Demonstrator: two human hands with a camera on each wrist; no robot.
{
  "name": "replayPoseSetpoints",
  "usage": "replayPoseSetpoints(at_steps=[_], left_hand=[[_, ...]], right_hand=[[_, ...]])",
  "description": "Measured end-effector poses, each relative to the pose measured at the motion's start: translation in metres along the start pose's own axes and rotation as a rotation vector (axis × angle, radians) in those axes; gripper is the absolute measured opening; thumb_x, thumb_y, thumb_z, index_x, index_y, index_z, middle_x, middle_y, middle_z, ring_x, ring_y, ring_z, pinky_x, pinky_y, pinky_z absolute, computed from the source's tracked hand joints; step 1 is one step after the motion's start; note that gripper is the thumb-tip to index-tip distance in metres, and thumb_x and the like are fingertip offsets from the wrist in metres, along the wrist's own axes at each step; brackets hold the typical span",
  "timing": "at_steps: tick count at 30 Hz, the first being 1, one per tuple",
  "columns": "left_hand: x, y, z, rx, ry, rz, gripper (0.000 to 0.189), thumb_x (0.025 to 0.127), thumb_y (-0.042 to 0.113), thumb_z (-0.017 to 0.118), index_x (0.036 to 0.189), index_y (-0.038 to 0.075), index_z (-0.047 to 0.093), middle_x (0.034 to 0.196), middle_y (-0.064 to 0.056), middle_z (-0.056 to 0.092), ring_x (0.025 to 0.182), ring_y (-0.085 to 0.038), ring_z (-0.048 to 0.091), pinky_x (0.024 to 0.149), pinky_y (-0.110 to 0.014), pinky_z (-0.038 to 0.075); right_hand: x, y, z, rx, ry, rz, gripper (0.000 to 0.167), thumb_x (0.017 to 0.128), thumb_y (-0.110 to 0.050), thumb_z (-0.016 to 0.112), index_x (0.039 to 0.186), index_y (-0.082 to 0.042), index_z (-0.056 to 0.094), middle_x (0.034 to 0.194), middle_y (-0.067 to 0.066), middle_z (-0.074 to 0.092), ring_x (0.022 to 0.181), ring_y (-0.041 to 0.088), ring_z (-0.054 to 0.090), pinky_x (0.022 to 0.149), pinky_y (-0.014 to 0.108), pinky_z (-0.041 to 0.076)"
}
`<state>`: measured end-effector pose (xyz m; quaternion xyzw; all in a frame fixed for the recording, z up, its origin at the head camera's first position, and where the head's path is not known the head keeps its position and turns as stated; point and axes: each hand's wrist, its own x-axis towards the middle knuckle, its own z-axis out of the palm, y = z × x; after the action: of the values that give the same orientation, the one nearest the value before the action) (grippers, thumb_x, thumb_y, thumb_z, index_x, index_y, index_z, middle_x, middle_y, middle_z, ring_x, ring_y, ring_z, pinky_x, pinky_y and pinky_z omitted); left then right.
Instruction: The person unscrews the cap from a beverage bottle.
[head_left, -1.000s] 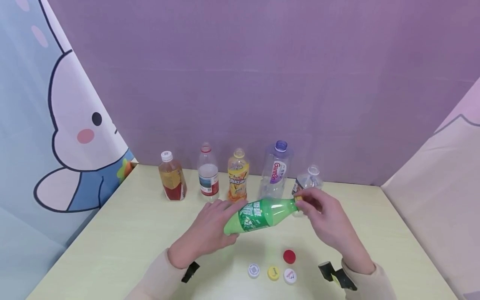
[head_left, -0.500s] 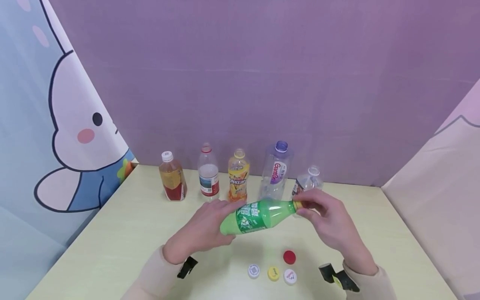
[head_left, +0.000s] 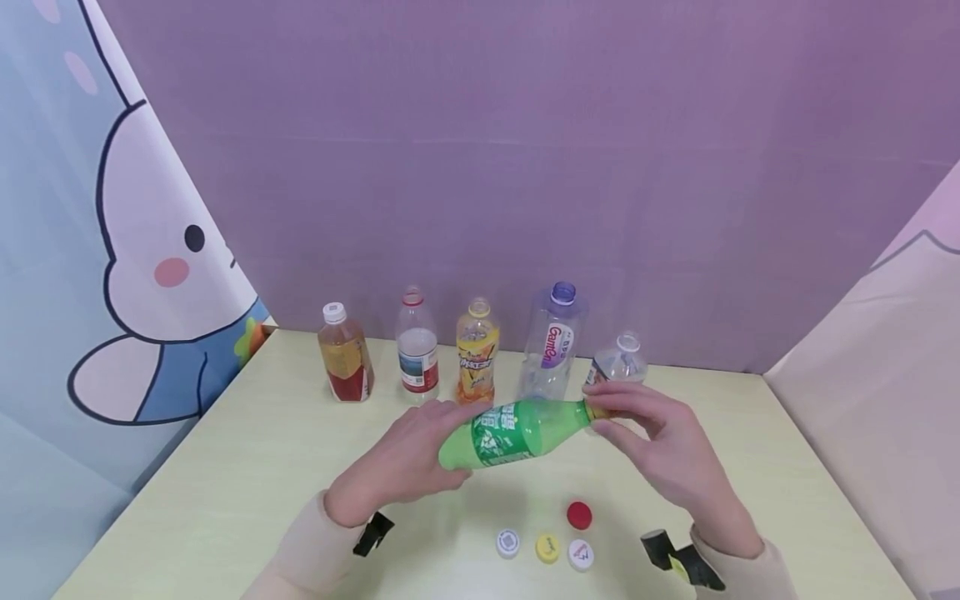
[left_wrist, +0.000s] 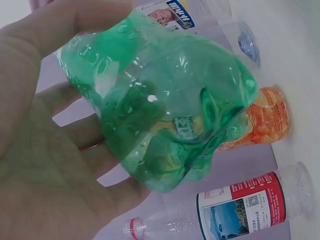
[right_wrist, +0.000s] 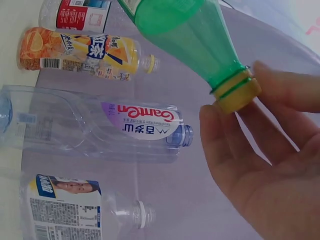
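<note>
Green bottle (head_left: 517, 429): held off the counter (head_left: 225, 467), centre of the head view, lying nearly level, base to the left, neck to the right.
Left hand (head_left: 408, 454): grip wrapped round the base end, thumb over the top, fingers curled beneath; seen close in the left wrist view (left_wrist: 45, 150).
Right hand (head_left: 660, 442): fingertips pinching the yellow cap (right_wrist: 237, 94) at the neck, palm mostly open behind it in the right wrist view (right_wrist: 265, 165); grip light, on the cap only.
Cap seating: on the neck, snug against the ring; how tight, cannot tell.
Loose caps: red cap (head_left: 578, 514), white cap (head_left: 507, 542), yellow loose cap (head_left: 547, 547) and another white cap (head_left: 580, 553) on the counter, lower centre, below the bottle.
Back row: brown tea bottle (head_left: 343, 354), clear red-label bottle (head_left: 416, 350), orange juice bottle (head_left: 477, 350), large clear bottle (head_left: 553, 346), small clear bottle (head_left: 617, 362), upright along the far edge of the counter.
Risk, slip: thin fingertip hold on a smooth cap; likely to skid round without turning it.
Risk, crush: soft empty bottle, likely to buckle or twist in the left hand under a hard squeeze.
Risk, knock: right knuckles close to the small clear bottle; a wide wrist swing could topple it.
</note>
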<state>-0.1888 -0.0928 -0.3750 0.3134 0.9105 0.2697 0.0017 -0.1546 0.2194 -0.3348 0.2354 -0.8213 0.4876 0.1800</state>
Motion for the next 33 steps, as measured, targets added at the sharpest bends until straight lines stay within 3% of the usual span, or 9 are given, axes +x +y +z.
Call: replayPoseSetpoints(at_steps=[4,7,11,15,19,26,33], left_hand=[[0.000,0.001,0.001,0.000,0.009,-0.001,0.080,0.079,0.020,0.087,0.149,0.021,0.050,0.129,-0.005,0.063,0.111,-0.024,0.055,0.095,-0.053,0.046],[0.000,0.001,0.001,0.015,0.019,0.002,0.079,0.079,0.021,0.087,0.149,0.021,0.050,0.133,-0.006,0.062,0.115,-0.026,0.055,0.098,-0.055,0.045],[-0.001,0.001,0.002,0.034,0.025,-0.003,0.079,0.080,0.022,0.087,0.150,0.023,0.050,0.137,-0.008,0.061,0.119,-0.029,0.055,0.101,-0.056,0.044],[-0.001,0.000,0.002,0.040,0.019,-0.011,0.079,0.081,0.023,0.087,0.150,0.024,0.049,0.138,-0.007,0.060,0.120,-0.028,0.055,0.101,-0.056,0.044],[-0.001,0.000,0.002,0.042,0.020,-0.005,0.079,0.080,0.023,0.087,0.150,0.023,0.049,0.139,-0.008,0.060,0.120,-0.029,0.055,0.101,-0.056,0.044],[0.001,-0.001,0.001,0.032,0.009,-0.013,0.080,0.080,0.022,0.087,0.151,0.023,0.049,0.139,-0.007,0.059,0.120,-0.028,0.055,0.102,-0.056,0.043],[0.002,0.000,0.002,0.020,0.006,-0.013,0.080,0.079,0.020,0.088,0.150,0.022,0.050,0.137,-0.007,0.060,0.118,-0.028,0.055,0.102,-0.056,0.042]], right_hand=[[0.000,-0.002,0.002,0.011,0.051,0.042,0.023,0.089,0.007,0.071,0.110,-0.002,0.077,0.114,0.012,0.074,0.104,0.002,0.067,0.085,0.019,0.055],[0.001,-0.004,0.003,0.009,0.061,0.122,0.026,0.091,0.003,0.071,0.116,-0.003,0.074,0.113,0.012,0.074,0.095,0.005,0.070,0.080,0.021,0.057],[0.002,-0.005,0.001,-0.042,0.014,0.250,0.032,0.096,-0.011,0.071,0.127,-0.004,0.068,0.117,0.011,0.072,0.094,0.011,0.071,0.080,0.023,0.057],[0.003,-0.005,-0.003,-0.103,-0.045,0.309,0.032,0.099,-0.020,0.068,0.127,-0.004,0.068,0.114,0.009,0.072,0.091,0.018,0.071,0.078,0.026,0.057],[0.003,-0.006,-0.006,-0.091,-0.067,0.294,0.031,0.097,-0.017,0.071,0.124,-0.002,0.069,0.112,0.008,0.072,0.090,0.020,0.070,0.078,0.026,0.058],[0.000,-0.006,-0.007,-0.006,-0.068,0.220,0.030,0.090,0.000,0.074,0.120,-0.005,0.071,0.121,0.009,0.069,0.103,0.011,0.067,0.084,0.023,0.057],[-0.001,-0.006,-0.005,0.012,-0.016,0.153,0.019,0.089,-0.001,0.076,0.106,-0.008,0.077,0.113,0.009,0.072,0.104,0.006,0.066,0.083,0.023,0.057]])
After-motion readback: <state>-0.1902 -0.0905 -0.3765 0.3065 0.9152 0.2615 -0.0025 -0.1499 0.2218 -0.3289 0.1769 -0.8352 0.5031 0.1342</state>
